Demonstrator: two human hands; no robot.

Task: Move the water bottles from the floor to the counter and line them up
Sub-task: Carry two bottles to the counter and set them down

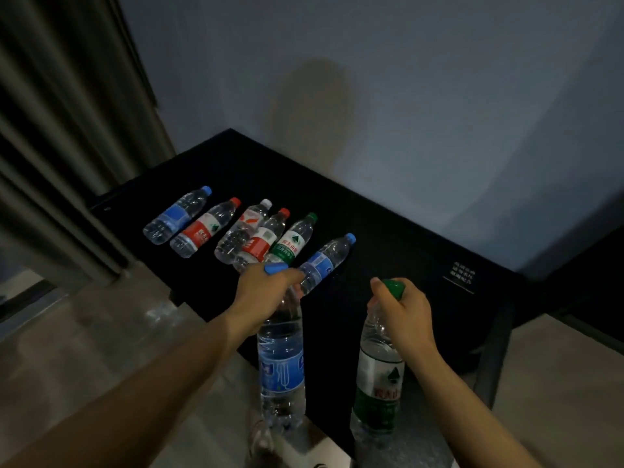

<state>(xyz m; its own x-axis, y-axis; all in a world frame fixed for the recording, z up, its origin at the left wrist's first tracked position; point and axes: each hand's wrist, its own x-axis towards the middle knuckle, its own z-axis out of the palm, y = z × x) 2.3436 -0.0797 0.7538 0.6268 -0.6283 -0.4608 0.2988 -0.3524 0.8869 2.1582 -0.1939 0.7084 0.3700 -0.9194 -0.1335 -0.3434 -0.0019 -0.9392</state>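
Along the left half of the black counter (388, 231), six small water bottles stand in a rough row running from the far left corner toward the near edge: blue-capped (175, 216), red-labelled (206, 228), white-capped (241, 231), a second red-labelled one (261, 239), green-capped (292, 243) and another blue-capped (324, 263). The middle three crowd together, touching. Two larger bottles hang at the counter's near edge, not yet set down. The left hand (266, 292) is closed around the neck of the big blue-labelled bottle (282, 363); the right hand (401, 312) grips the big green-labelled bottle (378, 376) just under its green cap. Both look full, so likely heavy, with thin walls that would dent if squeezed at the waist; the stiff neck is the sensible hold. White print near the counter's right end (462, 273) and the labels' characters are too blurred to read.
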